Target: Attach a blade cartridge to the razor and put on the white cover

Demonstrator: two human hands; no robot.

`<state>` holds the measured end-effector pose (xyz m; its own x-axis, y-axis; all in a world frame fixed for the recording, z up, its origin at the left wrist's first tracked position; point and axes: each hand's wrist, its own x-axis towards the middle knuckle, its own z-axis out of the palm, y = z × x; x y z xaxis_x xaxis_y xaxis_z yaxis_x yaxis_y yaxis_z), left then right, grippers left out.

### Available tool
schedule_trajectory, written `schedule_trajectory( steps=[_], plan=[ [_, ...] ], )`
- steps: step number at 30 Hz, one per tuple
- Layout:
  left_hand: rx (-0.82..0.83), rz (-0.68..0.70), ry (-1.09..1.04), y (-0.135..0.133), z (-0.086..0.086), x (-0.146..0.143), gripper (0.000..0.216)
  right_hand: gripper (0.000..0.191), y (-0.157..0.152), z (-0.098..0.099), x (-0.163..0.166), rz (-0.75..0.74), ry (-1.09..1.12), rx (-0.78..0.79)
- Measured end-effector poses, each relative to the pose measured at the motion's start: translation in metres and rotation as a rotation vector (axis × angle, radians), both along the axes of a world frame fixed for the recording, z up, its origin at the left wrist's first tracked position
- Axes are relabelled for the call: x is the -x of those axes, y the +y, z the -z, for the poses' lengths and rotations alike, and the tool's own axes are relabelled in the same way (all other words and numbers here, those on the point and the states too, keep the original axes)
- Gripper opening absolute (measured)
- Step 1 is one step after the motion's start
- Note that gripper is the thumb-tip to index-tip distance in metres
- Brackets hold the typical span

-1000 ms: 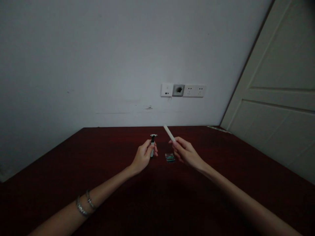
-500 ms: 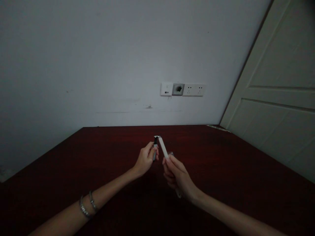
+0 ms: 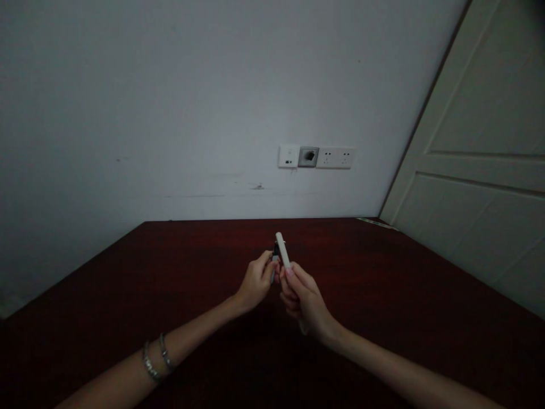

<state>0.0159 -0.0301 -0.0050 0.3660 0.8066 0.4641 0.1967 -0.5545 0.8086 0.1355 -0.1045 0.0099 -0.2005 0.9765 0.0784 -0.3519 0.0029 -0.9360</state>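
Over the middle of the table, my left hand (image 3: pixel 256 281) is closed round the grey handle of what looks like a razor (image 3: pixel 275 250), with a black neck and a thin crosswise head. My right hand (image 3: pixel 307 298) grips a long white stick-shaped object (image 3: pixel 282 250) with a rounded upper end; its kind is not clear. Its lower end shows beneath my palm. The white stick leans up and left, crossing in front of the razor's head and hiding most of it. Whether the two touch, I cannot tell. My hands are close together.
Underneath is a dark red wooden table (image 3: pixel 191 250) reaching back to a white wall (image 3: pixel 191 113). Wall sockets (image 3: pixel 334 158) sit above its back edge. A pale panelled door (image 3: pixel 481 170) stands along the right side, with a thin strip (image 3: pixel 377 223) near its foot.
My left hand with the razor has moved slightly right. The white stick has shifted a little left and now overlaps the razor's head, which showed clearly before.
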Motion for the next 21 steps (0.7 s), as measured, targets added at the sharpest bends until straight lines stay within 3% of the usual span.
schedule_trajectory(
  steps=[4,8,13,16,19,21],
  plan=[
    [0.01,-0.025,-0.011,0.001,0.0,0.001,0.02,0.029,-0.003,0.004,0.0,-0.065,-0.036,0.047],
    [-0.001,-0.002,-0.008,0.0,-0.002,0.0,0.019,0.03,-0.001,0.003,-0.002,-0.021,0.01,0.0],
    [0.021,-0.027,-0.04,0.001,0.0,0.0,0.02,0.03,-0.002,0.015,-0.002,-0.092,-0.068,0.06],
    [0.075,-0.01,-0.09,0.004,0.003,-0.002,0.022,0.03,0.007,0.008,-0.013,-0.055,-0.241,-0.178],
    [0.158,0.024,-0.169,0.005,0.003,-0.004,0.025,0.032,0.027,-0.012,-0.037,-0.035,-0.565,-0.491],
    [0.202,0.054,-0.216,0.005,0.002,-0.005,0.024,0.03,0.041,-0.024,-0.052,-0.002,-0.787,-0.587]
  ],
)
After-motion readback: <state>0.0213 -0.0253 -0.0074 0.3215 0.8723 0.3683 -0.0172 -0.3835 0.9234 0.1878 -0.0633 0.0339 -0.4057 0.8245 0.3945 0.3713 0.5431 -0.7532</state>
